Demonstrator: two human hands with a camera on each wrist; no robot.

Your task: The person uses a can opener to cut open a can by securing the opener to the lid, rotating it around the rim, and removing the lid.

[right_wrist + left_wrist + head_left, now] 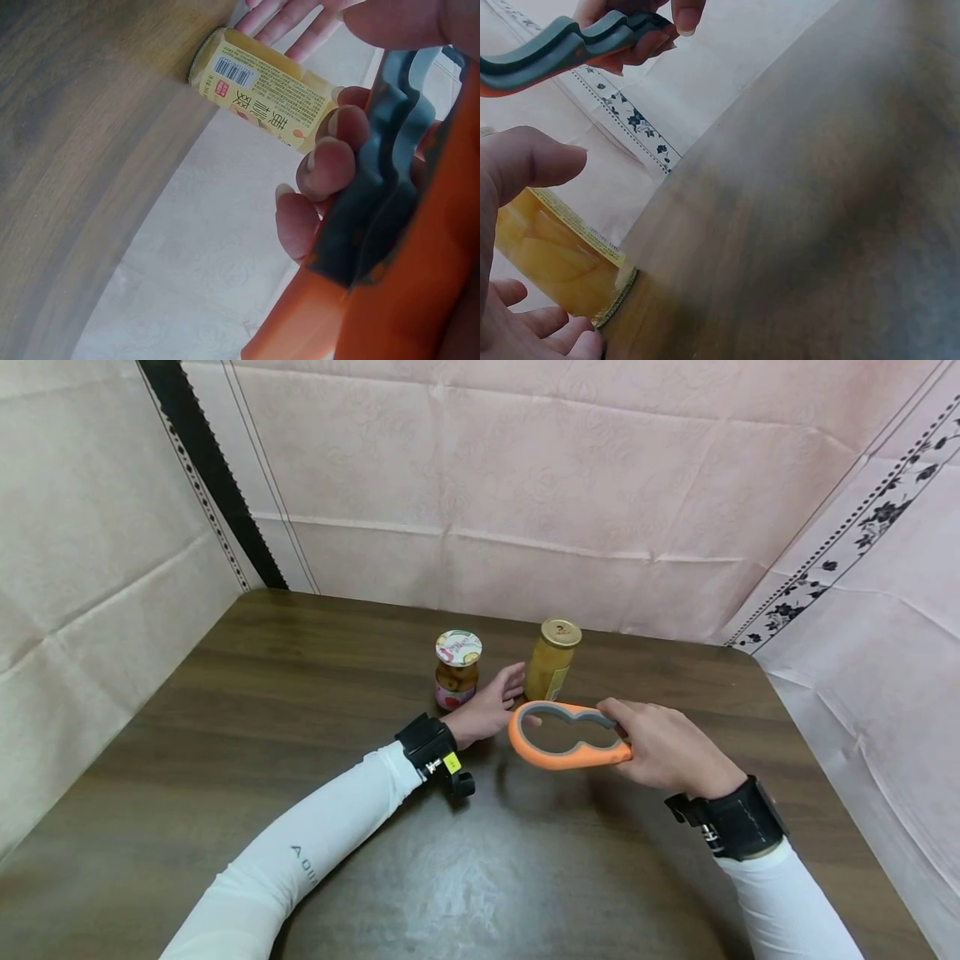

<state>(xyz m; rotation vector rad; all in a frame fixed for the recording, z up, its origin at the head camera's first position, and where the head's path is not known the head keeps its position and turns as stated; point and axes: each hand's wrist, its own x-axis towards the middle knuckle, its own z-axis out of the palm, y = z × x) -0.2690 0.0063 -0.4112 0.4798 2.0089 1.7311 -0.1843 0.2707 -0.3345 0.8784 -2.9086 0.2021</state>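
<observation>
Gripping the orange tool [551, 762] at one end with the curled fingers of the right hand [671, 743], probably so as to leave its grey-lined loop unobstructed above the table [315, 710]. Holding nothing in the left hand [483, 706], spread wide just beside the yellow jar [550, 664], perhaps to match its round body; impossible to tell whether touching it. Showing the yellow jar upright toward the middle of the table's back edge, well apart from both back corners, presumably for reach by either hand. Showing also the white-lidded jar [457, 679] upright, nearer the back left corner, seemingly set aside.
</observation>
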